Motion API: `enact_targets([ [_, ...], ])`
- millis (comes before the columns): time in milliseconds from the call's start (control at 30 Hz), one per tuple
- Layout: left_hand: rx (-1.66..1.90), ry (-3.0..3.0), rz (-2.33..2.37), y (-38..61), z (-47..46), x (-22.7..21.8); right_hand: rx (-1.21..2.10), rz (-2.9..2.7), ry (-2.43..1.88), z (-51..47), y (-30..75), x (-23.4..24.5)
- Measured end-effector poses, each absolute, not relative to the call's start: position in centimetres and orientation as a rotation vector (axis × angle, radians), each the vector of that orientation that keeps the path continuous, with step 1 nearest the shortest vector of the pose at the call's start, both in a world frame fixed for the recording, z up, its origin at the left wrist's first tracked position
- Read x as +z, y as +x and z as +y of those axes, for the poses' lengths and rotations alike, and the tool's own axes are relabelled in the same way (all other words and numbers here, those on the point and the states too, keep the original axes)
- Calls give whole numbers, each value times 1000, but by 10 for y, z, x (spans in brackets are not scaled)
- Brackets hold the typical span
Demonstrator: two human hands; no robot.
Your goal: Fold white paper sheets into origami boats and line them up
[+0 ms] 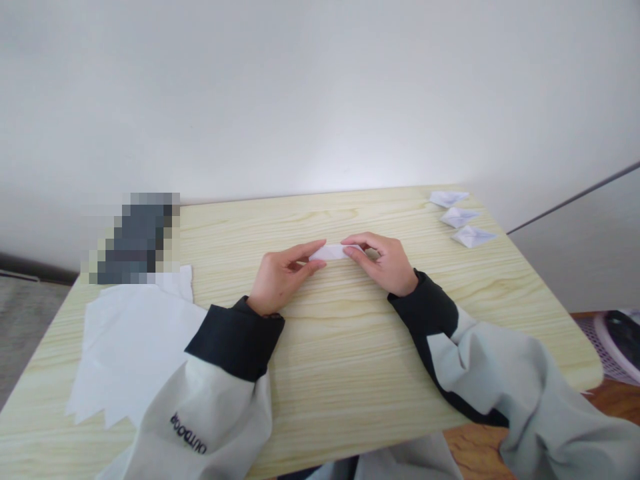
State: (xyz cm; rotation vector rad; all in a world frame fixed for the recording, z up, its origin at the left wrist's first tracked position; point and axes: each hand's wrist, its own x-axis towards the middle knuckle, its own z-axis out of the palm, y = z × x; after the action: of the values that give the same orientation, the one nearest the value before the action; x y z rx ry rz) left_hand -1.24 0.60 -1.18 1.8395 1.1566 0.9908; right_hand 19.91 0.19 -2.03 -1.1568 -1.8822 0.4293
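In the head view, the folded strip (330, 253) of white paper is lying across the middle of the counter (325, 373), somewhat closer to the far edge than to the near one. The left hand (286, 272) is pinching its left end and the right hand (384, 259) its right end, each grip closing thumb against fingers. Whether the strip is resting on the surface or hovering just above it, I cannot tell.

An uneven pull between the two grips could be skewing a fold or tearing the thin paper; pressing too hard could be leaving a stray crease. The left sleeve (215, 393) is passing over the loose white sheets (135, 340) by the left edge, so a sweep of that arm could be dragging them out of their stack. Three folded paper pieces (473, 236) are sitting in a row by the far right corner, where a careless right arm could be knocking them off.

Beyond the right edge, a pinkish basket (596, 337) is standing low, holding something dark (625, 339) that is too cut off to identify. Near the far left corner, a pixelated dark object (133, 243) is lying.
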Motion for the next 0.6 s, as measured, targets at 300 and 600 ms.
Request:
enact_targets([
  [300,975,1672,1150,-13,5,-14,586,-1794,-1144,2,196,-21],
  [600,975,2166,1041,-12,8,-12,718,-1773,-1164,2,198,-20],
])
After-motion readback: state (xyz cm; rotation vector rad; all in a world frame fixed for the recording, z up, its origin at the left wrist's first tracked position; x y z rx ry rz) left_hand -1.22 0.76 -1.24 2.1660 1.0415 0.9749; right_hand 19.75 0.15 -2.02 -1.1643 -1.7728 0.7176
